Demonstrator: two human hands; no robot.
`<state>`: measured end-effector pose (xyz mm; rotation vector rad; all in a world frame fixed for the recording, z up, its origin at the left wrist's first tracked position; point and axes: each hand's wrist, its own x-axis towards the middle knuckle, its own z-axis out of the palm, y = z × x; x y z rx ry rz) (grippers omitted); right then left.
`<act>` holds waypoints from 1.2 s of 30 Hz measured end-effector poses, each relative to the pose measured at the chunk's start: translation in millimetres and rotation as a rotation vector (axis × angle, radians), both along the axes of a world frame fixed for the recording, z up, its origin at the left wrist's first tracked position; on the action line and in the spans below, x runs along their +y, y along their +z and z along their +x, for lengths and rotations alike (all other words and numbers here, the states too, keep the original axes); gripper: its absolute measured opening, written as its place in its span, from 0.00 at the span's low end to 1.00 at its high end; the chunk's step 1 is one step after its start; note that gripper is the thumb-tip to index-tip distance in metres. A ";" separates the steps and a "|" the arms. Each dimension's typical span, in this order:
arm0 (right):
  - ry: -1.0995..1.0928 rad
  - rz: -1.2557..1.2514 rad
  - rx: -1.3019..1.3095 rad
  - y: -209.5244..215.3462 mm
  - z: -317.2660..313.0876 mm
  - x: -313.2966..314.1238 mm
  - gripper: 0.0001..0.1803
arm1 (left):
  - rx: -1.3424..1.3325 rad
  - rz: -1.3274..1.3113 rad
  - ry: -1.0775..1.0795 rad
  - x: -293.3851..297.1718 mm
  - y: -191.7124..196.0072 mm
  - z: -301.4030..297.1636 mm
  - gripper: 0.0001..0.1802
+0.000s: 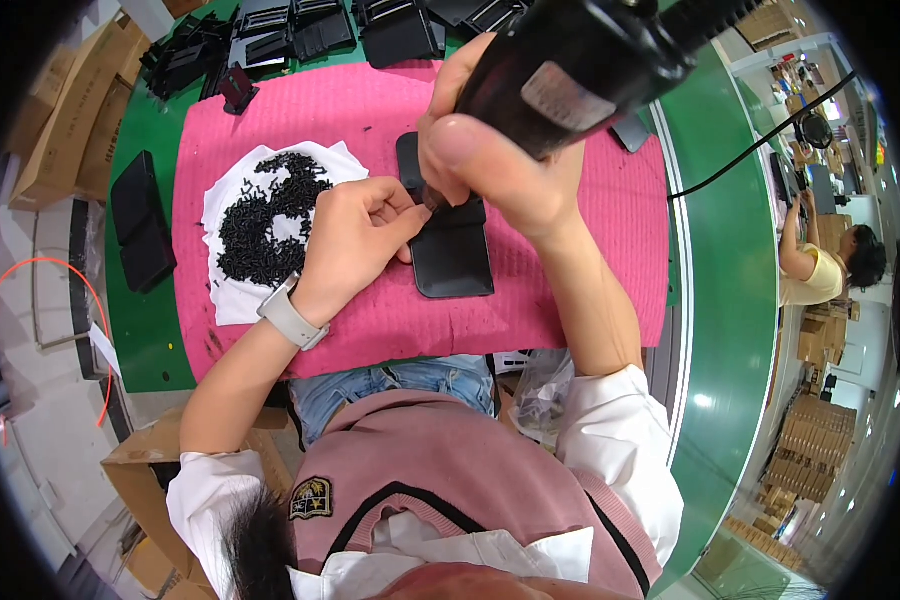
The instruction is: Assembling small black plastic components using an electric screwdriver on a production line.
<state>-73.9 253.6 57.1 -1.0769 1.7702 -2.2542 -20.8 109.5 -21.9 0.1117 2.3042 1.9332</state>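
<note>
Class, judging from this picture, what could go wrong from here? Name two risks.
The left hand's fingertips are right by the driver's tip, so a slip might nip them. The screws lie loose on the cloth beside the left wrist, so a careless brush could scatter them.

Your view is bright and evenly lit, with soft shadows on the pink mat (525,312). Faint highlights catch the black power tool (570,75) at one o'clock; white glare spots the green table (725,340) toward four. Fisheye distortion curves your rim, corners go black, and far-off cardboard stacks (815,445) look soft.
</note>
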 end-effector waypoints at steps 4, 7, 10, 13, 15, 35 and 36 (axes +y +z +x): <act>-0.091 0.030 0.196 0.7 4.2 -1.0 0.16 | 0.053 0.030 0.010 1.0 0.2 0.1 0.08; -0.016 -0.049 -0.007 1.8 -0.3 11.2 0.21 | 0.076 -0.025 0.046 1.0 0.2 5.4 0.07; 0.108 -0.307 0.021 4.8 -9.5 30.7 0.26 | 0.185 -0.050 0.089 -0.1 6.3 10.1 0.06; 0.137 -0.514 -0.049 5.4 -11.3 37.3 0.28 | 0.383 -0.058 -0.018 -10.7 12.0 5.9 0.05; 0.160 -0.571 -0.095 4.4 -10.4 37.6 0.29 | 0.338 0.033 -0.024 -10.5 13.8 6.9 0.05; 0.154 -0.515 -0.184 0.3 -5.9 39.5 0.27 | 0.382 0.002 -0.057 -8.0 21.7 10.8 0.22; 0.124 -0.427 -0.131 1.9 -8.9 46.4 0.27 | 0.438 -0.143 -0.132 -11.1 26.7 11.3 0.33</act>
